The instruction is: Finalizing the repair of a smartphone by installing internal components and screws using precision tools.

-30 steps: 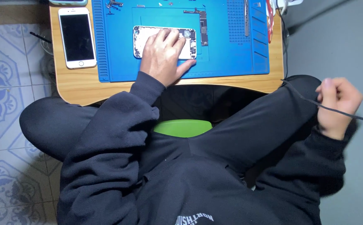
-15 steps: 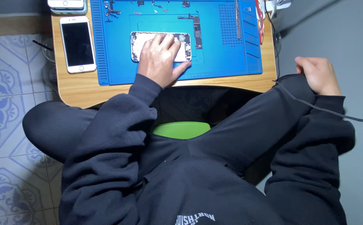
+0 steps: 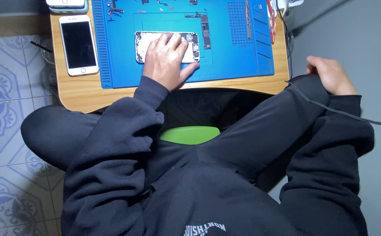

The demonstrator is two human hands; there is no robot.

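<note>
My left hand (image 3: 166,61) lies flat on an opened phone (image 3: 193,45) with a white frame, fingers on top and thumb along its near edge. The phone rests on a blue work mat (image 3: 234,61) on a small wooden table (image 3: 85,94). A narrow circuit board (image 3: 206,34) lies just right of the phone. My right hand (image 3: 328,74) is off the table at the right, curled over my raised knee. A thin dark cable (image 3: 352,114) runs from the knee past that hand to the right edge. Its fingertips are hidden.
A white phone with a dark screen (image 3: 79,43) lies on the table left of the mat, with more phones (image 3: 66,4) stacked at the top edge. Small parts and metal tools (image 3: 248,17) line the mat's far side. A green seat (image 3: 190,134) shows between my legs. Tiled floor lies at left.
My right hand has come down from a raised grip on the cable to the knee, closer to the table. My left hand has stayed on the opened phone.
</note>
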